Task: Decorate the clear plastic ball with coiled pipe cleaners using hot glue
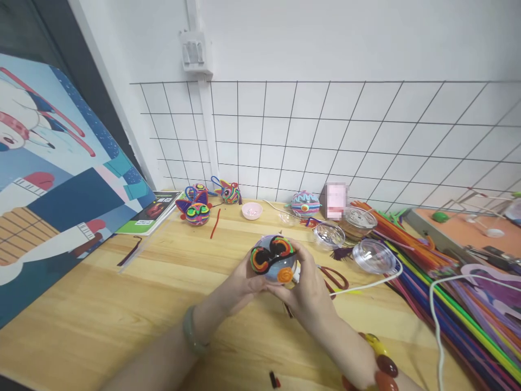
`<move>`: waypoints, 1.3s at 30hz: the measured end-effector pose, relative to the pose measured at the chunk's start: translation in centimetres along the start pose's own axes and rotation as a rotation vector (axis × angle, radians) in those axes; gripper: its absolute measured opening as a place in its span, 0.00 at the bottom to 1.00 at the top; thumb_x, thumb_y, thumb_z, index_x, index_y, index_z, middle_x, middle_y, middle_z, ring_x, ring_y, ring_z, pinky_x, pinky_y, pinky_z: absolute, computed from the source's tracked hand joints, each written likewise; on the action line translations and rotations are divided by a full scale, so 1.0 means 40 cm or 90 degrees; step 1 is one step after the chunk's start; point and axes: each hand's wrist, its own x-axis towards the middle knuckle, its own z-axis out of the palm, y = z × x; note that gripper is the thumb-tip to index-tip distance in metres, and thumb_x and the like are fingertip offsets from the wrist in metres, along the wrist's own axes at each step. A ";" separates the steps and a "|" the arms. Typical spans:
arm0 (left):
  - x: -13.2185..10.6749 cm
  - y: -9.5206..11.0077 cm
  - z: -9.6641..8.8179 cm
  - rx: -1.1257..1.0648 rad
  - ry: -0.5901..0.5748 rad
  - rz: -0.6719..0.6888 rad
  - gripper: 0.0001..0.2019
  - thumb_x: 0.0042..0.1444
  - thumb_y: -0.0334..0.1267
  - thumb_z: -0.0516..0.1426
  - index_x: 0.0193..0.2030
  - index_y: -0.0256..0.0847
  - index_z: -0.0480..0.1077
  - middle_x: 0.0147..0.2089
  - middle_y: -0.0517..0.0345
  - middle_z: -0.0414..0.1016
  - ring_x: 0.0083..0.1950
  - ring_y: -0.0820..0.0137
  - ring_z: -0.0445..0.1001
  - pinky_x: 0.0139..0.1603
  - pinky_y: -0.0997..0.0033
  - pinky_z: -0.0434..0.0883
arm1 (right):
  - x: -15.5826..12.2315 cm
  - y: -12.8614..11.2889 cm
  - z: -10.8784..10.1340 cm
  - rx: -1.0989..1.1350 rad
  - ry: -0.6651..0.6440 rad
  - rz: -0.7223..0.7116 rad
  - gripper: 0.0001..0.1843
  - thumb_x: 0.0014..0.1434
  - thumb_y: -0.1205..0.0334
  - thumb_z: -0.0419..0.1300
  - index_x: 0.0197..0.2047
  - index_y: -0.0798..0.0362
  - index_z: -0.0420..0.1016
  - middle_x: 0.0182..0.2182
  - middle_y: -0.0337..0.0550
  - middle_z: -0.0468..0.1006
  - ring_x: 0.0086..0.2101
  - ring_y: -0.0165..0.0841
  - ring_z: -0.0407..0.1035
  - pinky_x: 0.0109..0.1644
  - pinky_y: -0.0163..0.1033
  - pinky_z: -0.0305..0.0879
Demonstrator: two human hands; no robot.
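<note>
Between both hands, above the table's middle, is a clear plastic ball [272, 266] decorated with coiled pipe cleaners. Two black, orange and green curled shapes lie across its top, and an orange spiral [284, 275] sits lower right. My left hand [243, 283] wraps the ball's left side, thumb at its lower edge. On the opposite side my right hand [308, 288] grips it with fingers curled round. Partly hidden behind my right hand lie brown-handled scissors [337, 277]. Small black and red pipe-cleaner bits [275, 379] rest near the table's front edge.
Finished pipe-cleaner balls [197, 213] and a pink dish [252, 210] stand toward the wall. Clear plastic half-shells [374, 256] sit right of the hands. Bundled pipe cleaners [443, 309] and a white cable [437, 320] fill the right side. A picture board [61, 190] leans at left.
</note>
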 end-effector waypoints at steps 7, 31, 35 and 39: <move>0.005 0.021 0.001 0.021 0.048 0.056 0.34 0.42 0.41 0.68 0.57 0.43 0.64 0.57 0.48 0.71 0.56 0.59 0.70 0.54 0.64 0.67 | -0.010 0.018 0.011 -0.030 -0.005 -0.052 0.45 0.52 0.46 0.64 0.64 0.50 0.44 0.55 0.60 0.66 0.54 0.52 0.64 0.53 0.57 0.64; 0.018 0.038 -0.037 0.119 0.090 0.070 0.34 0.34 0.36 0.71 0.52 0.41 0.69 0.51 0.49 0.74 0.52 0.57 0.71 0.52 0.61 0.67 | 0.015 0.017 -0.013 0.195 -0.166 0.078 0.40 0.56 0.53 0.62 0.66 0.47 0.45 0.62 0.52 0.60 0.61 0.42 0.56 0.62 0.50 0.56; 0.018 0.039 -0.037 0.124 0.098 0.073 0.32 0.34 0.38 0.71 0.50 0.42 0.70 0.51 0.50 0.74 0.52 0.58 0.71 0.52 0.63 0.68 | 0.017 0.020 -0.012 0.205 -0.178 0.076 0.45 0.53 0.53 0.65 0.67 0.46 0.44 0.62 0.52 0.59 0.61 0.43 0.56 0.62 0.52 0.55; 0.018 0.038 -0.042 0.126 0.095 0.067 0.33 0.34 0.39 0.71 0.51 0.41 0.69 0.51 0.48 0.74 0.52 0.56 0.71 0.51 0.61 0.68 | 0.019 0.022 -0.006 0.205 -0.174 0.080 0.43 0.54 0.54 0.64 0.66 0.46 0.45 0.61 0.53 0.61 0.60 0.44 0.57 0.62 0.52 0.56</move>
